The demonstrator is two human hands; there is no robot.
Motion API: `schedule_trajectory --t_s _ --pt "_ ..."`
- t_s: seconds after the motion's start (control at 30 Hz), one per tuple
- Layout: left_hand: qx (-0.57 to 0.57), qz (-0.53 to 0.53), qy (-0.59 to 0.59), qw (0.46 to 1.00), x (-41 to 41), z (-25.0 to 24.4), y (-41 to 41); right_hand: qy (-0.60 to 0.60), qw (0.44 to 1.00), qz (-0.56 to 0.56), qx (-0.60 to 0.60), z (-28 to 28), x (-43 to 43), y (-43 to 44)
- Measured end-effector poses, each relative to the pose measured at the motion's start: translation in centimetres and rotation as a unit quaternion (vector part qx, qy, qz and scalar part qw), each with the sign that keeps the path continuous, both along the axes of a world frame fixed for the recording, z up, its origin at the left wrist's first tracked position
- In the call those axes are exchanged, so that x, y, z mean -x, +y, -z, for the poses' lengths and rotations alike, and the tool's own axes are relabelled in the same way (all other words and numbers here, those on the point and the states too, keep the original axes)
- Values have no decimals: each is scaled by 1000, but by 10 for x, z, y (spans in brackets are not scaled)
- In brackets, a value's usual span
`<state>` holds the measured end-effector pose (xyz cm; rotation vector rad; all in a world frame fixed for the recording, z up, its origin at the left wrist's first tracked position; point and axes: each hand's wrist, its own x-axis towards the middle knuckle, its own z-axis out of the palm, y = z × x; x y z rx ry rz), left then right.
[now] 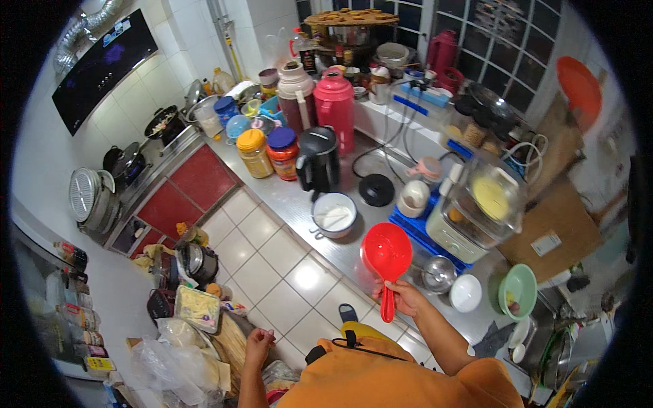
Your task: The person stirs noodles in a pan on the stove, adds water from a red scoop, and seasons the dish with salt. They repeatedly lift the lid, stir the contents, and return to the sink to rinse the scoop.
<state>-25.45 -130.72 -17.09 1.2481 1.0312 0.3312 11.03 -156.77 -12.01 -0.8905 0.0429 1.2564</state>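
In my right hand (400, 297) is the handle of a red plastic water scoop (388, 248). Its bowl hangs over the front edge of the steel counter (352, 270). Loosely curled, my left hand (261, 340) hangs low above the floor on the left, with nothing visible in it. To the left of the scoop stands a white enamel bowl (334, 211) holding something white and a utensil. A black electric kettle (319, 158) is just behind this bowl, and a round black lid (376, 190) lies beside it.
Right of the scoop are a steel bowl (438, 274), a white bowl (465, 293) and a green basin (519, 290). A countertop appliance (474, 204) stands behind them. Two thermos flasks and jars (253, 155) line the counter. Plastic bags (173, 362) lie at lower left.
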Motion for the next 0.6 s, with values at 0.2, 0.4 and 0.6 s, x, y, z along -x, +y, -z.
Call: schedule_trajectory --t_s 0.2,0.4,0.6 --pt "22 -35 36 998 4 -9 67 29 997 29 69 52 -20 55" --pt "68 -158 55 984 18 16 106 3 992 14 126 85 -41 60" --pt "99 -166 45 980 34 56 219 -495 603 -308 545 39 -51 77"
